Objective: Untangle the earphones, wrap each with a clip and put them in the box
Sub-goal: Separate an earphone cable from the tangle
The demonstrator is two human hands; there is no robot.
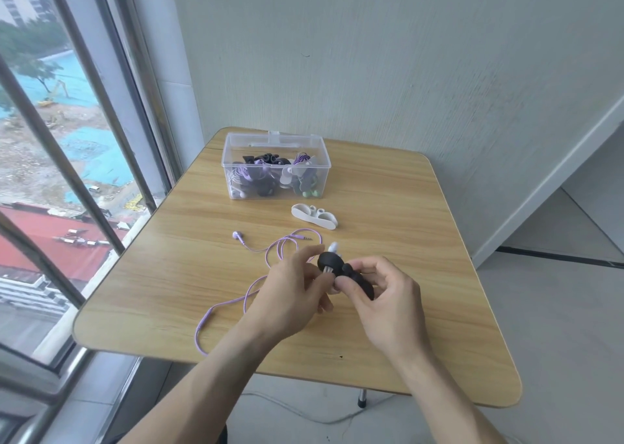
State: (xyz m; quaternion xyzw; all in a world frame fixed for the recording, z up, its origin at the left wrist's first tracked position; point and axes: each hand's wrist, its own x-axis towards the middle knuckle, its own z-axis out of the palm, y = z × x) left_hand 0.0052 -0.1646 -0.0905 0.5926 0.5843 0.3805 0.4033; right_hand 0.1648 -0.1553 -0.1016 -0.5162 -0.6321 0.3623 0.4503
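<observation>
Both hands hold a black clip point(332, 262) above the middle of the wooden table point(422, 241). My right hand point(378, 295) grips the clip's right end. My left hand point(293, 288) pinches its left part, where white earphone cord is wound in and a white earbud point(333, 247) sticks out on top. A purple earphone point(270, 251) lies loose on the table, its cord looping from the earbud at the left under my left hand and down to the front edge. A white clip point(314, 216) lies in front of the clear plastic box point(276, 166), which holds several wrapped earphones.
The table stands against a wall, with a barred window at its left. The box sits open at the back of the table, with its lid behind it. Floor drops away to the right and front, with a table leg below.
</observation>
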